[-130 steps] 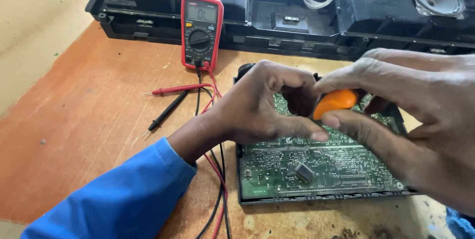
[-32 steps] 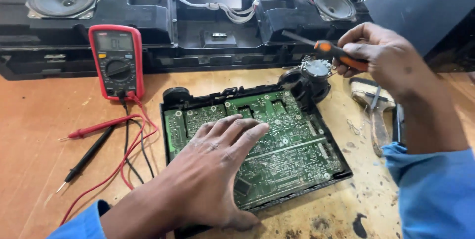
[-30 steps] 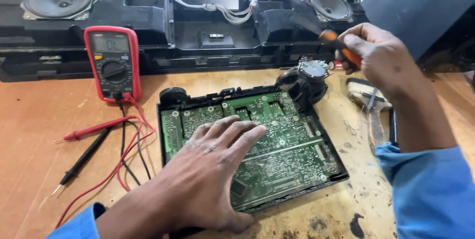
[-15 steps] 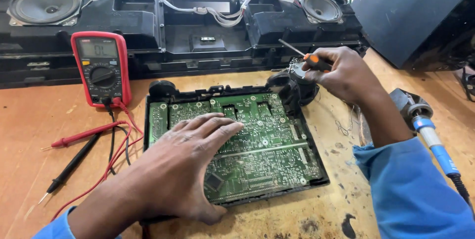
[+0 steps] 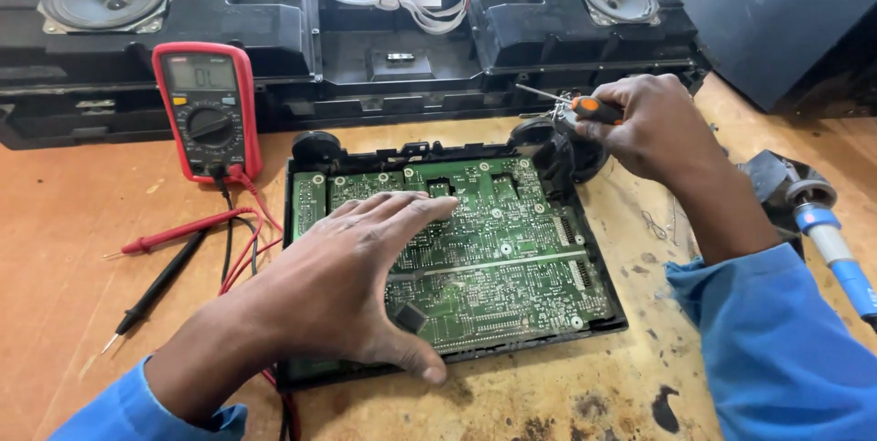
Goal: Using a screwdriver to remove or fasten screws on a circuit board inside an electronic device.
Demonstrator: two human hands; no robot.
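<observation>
- My left hand lies palm down, fingers stretched forward and slightly spread, thumb out to the side toward me.
- My left forearm runs back to the lower left corner, blue sleeve at the wrist.
- My right hand is raised further out, curled into a loose fist, knuckles up, fingertips pinched together at its left side.
- My right wrist bends down and back to the lower right, where the blue sleeve covers the forearm.
- The two hands are well apart.
</observation>
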